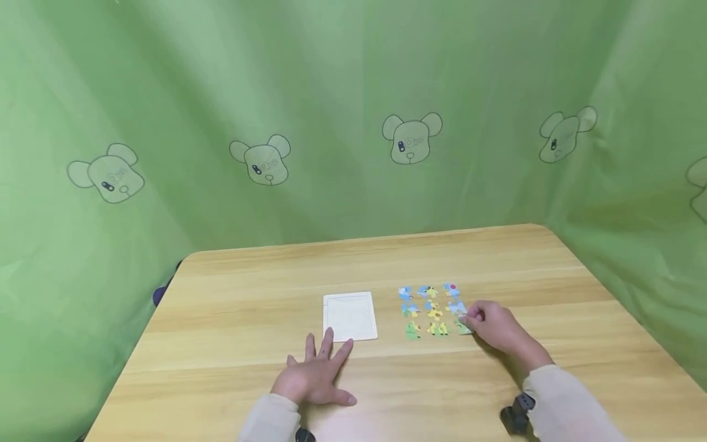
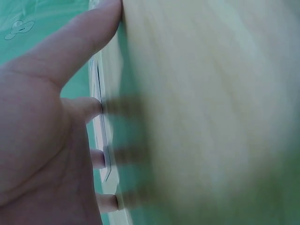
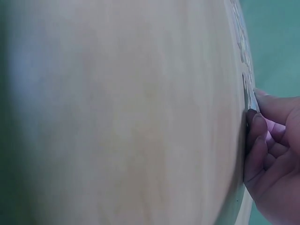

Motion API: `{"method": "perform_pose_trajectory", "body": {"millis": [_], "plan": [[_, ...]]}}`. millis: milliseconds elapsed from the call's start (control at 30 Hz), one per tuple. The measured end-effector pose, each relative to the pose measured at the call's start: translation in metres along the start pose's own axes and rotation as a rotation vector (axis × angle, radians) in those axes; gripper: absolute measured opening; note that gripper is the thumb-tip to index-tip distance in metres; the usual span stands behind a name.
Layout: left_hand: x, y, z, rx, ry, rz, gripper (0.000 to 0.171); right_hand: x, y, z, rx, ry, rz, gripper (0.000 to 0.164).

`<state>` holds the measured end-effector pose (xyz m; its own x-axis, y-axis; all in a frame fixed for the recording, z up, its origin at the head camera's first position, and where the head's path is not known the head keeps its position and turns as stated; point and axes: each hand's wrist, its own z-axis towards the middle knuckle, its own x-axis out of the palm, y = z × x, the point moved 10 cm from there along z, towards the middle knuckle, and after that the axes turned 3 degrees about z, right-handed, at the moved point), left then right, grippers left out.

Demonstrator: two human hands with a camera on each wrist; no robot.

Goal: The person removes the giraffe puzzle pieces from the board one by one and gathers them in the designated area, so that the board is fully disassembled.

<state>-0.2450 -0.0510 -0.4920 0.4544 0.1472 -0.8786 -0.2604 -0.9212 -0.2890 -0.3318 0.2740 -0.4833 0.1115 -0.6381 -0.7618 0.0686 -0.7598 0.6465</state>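
Note:
Several jigsaw puzzle pieces (image 1: 433,312) lie in spaced rows on the wooden table, printed in blue, yellow and green. At their near right corner, my right hand (image 1: 493,325) pinches a green puzzle piece (image 1: 463,329) between thumb and curled fingers, low over the tabletop. In the right wrist view the hand (image 3: 279,145) shows its fingers folded under the thumb. A white square puzzle tray (image 1: 350,316) with a raised rim lies left of the pieces. My left hand (image 1: 316,376) is spread flat, fingertips at the tray's near edge; its palm (image 2: 37,145) faces the left wrist camera.
The light wood table (image 1: 232,319) has rounded far corners. Behind and beside it hangs a green curtain (image 1: 331,196) with bear-head outlines. A dark purple thing (image 1: 159,295) shows past the left table edge. A black wrist device (image 1: 517,414) sits by the right sleeve.

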Motion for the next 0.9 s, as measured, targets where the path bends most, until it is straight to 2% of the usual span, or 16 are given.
{"method": "perform_pose_trajectory", "body": {"millis": [233, 567, 900], "plan": [[-0.002, 0.002, 0.002, 0.002, 0.009, -0.024, 0.095, 0.002, -0.006, 0.001, 0.024, -0.014, -0.006, 0.022], [-0.006, 0.009, 0.007, -0.002, -0.005, -0.006, 0.092, 0.002, 0.002, 0.005, 0.013, -0.050, 0.002, 0.022], [0.000, 0.009, 0.002, 0.006, -0.021, -0.007, 0.091, 0.005, 0.004, 0.000, 0.010, -0.043, 0.022, 0.020]]}}
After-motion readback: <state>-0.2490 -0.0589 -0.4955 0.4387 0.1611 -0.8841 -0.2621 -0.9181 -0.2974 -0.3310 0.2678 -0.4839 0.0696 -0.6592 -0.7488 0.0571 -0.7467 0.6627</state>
